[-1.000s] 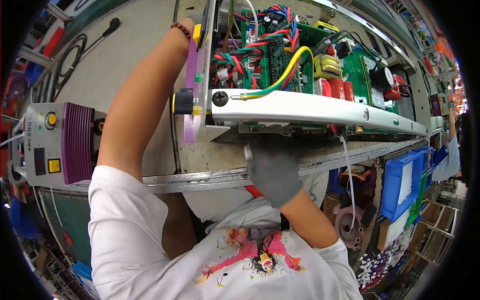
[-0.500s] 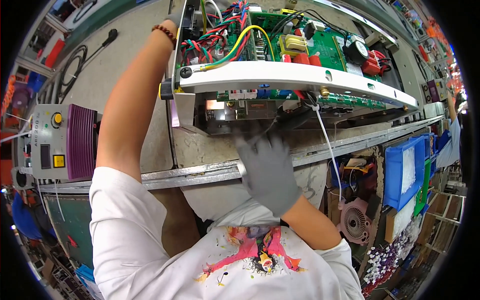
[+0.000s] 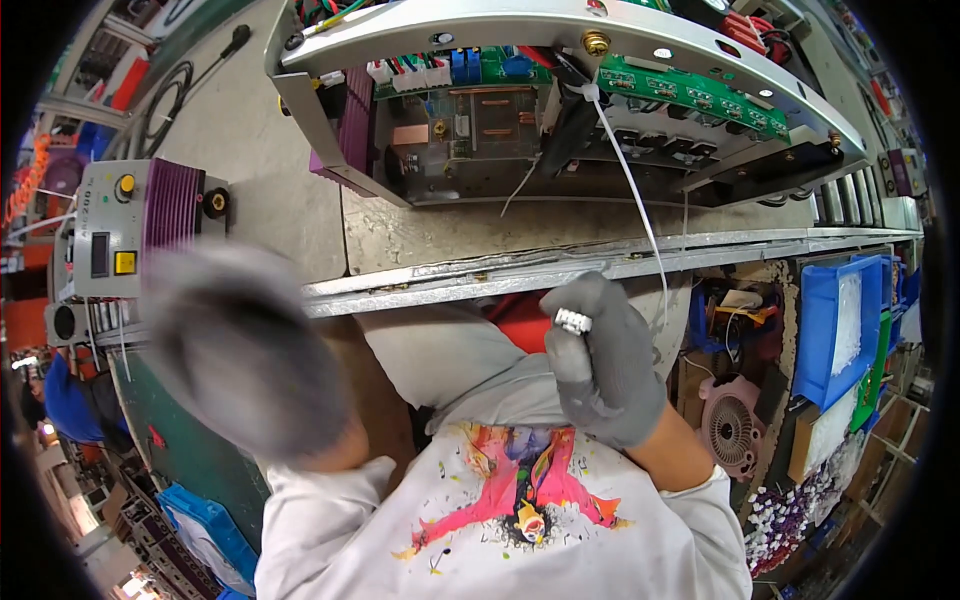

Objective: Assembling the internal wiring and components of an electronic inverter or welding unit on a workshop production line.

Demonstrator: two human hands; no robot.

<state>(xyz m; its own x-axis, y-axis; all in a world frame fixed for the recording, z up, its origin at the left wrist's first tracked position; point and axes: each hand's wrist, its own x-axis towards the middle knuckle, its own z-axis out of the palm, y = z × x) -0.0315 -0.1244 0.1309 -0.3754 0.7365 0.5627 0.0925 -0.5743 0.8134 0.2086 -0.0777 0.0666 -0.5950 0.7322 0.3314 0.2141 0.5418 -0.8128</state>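
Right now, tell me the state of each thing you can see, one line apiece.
Right hand: gloved, grip closed on a small white piece.
Left hand: gloved, too blurred to read its grip.
Metal chassis: open, circuit boards exposed.
White cable tie: tail long, hanging loose.
Grey-and-purple machine: cased, its display dark.
Black plug: unplugged, lying on the bench.
Blue bin: holding white contents.
Pink fan: can't tell whether it's spinning.
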